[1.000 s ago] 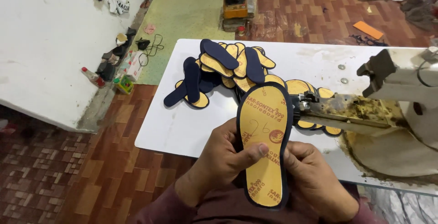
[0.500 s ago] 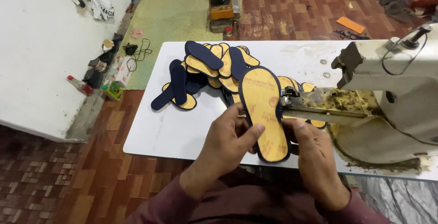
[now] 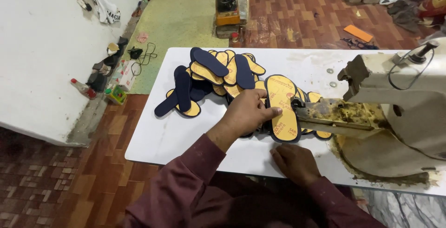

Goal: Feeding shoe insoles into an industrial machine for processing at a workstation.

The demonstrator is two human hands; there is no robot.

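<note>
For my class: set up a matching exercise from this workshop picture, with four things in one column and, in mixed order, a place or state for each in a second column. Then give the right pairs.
Things
1. left hand
2. right hand
3. pile of insoles
4. sewing machine

Places or states
A. lies flat near the front edge of the white table
B. heaped on the table's far left part
C. presses on the yellow insole at the machine's arm
D. stands on the table's right side, stained yellow-brown

Pairs: 1-C, 2-A, 3-B, 4-D

left hand [image 3: 246, 112] pinching, right hand [image 3: 295, 163] resting flat
</note>
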